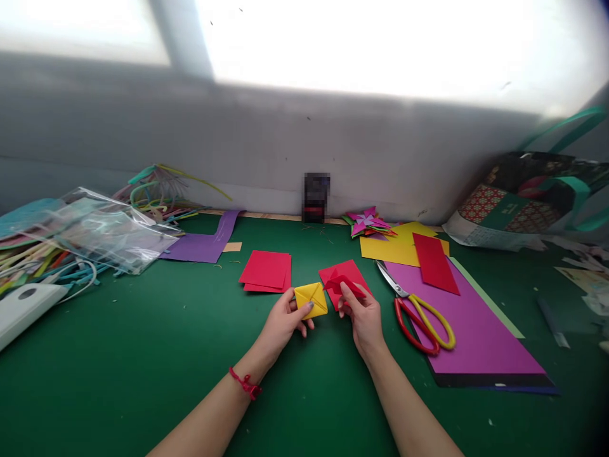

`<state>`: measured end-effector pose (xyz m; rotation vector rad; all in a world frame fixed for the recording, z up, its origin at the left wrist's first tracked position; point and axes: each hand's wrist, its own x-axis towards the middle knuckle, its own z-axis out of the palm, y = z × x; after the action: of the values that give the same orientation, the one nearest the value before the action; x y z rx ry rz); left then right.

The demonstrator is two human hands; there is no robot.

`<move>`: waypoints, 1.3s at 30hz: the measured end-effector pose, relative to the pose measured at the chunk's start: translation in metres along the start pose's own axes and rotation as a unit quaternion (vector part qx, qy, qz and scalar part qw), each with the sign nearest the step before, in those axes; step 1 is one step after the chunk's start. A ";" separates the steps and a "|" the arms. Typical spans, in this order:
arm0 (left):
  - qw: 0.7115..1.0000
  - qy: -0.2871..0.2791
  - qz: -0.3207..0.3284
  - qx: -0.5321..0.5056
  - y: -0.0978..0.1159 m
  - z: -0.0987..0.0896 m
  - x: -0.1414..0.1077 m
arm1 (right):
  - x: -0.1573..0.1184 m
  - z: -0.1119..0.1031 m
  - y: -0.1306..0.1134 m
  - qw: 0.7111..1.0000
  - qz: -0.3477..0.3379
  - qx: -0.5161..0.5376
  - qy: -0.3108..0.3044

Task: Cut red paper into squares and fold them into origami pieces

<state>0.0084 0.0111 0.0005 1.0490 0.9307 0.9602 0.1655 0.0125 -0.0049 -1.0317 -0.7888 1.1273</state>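
Between the thumb and fingers of my left hand (286,317) is a small folded yellow paper square (308,298), its crossing creases facing up. My right hand (364,314) pinches a folded red paper piece (345,284) with pointed flaps, just right of the yellow one; a small gap seems to part them. Beneath and behind the right hand lies a flat red paper square (354,268), partly covered by it. Beyond my left hand rests a small stack of red paper squares (265,270), slightly fanned.
Scissors (419,317) with red and yellow handles lie right of my hand, partly on purple sheets (480,336). A red strip (435,263) overlaps yellow paper (387,247). Colourful paper stars (368,222) sit behind. Plastic sleeves (118,235) and a white power strip (31,308) occupy the left.
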 end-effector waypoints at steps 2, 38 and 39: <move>1.000 -0.002 -0.003 -0.005 0.001 -0.001 0.000 | -0.001 0.001 0.000 1.000 -0.009 -0.021 0.006; 0.990 0.104 0.060 0.074 0.006 0.009 -0.010 | -0.003 -0.014 -0.027 0.960 0.148 0.002 -0.237; 0.990 0.105 0.061 0.075 0.007 0.010 -0.011 | -0.003 -0.014 -0.027 0.961 0.149 0.000 -0.232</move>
<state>0.0131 0.0000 0.0108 1.1575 1.1369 1.1307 0.1859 0.0035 0.0154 -0.9150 -1.0215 1.6649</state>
